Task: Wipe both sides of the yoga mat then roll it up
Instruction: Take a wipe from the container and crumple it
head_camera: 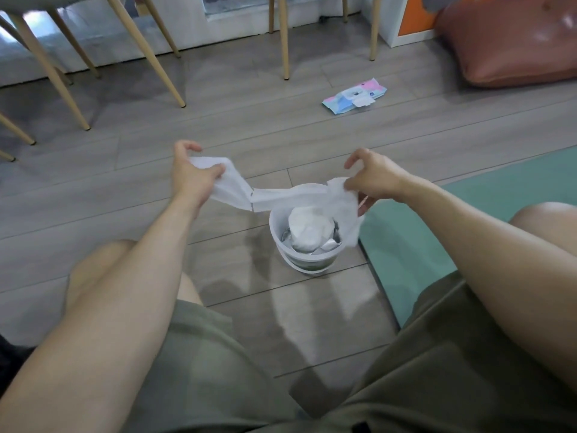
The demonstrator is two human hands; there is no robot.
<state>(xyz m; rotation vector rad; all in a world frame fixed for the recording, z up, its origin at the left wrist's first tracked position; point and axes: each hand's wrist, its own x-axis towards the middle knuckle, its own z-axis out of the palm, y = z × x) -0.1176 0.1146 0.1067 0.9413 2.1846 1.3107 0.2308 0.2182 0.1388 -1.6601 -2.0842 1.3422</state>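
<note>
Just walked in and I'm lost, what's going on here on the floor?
A person sitting on the floor stretches a white wet wipe between the left hand and the right hand, above a small white bin already holding crumpled wipes. The green yoga mat lies flat and unrolled at the right; the wipe pack lies farther off, its flap open.

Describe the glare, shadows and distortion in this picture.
Head view: window light reflects in pale streaks off the wood floor near the small white bin; soft chair-leg shadows fall upper left; wide-angle bending curves the floorboards and the yoga mat edge; the wet wipe stays sharp.
</note>
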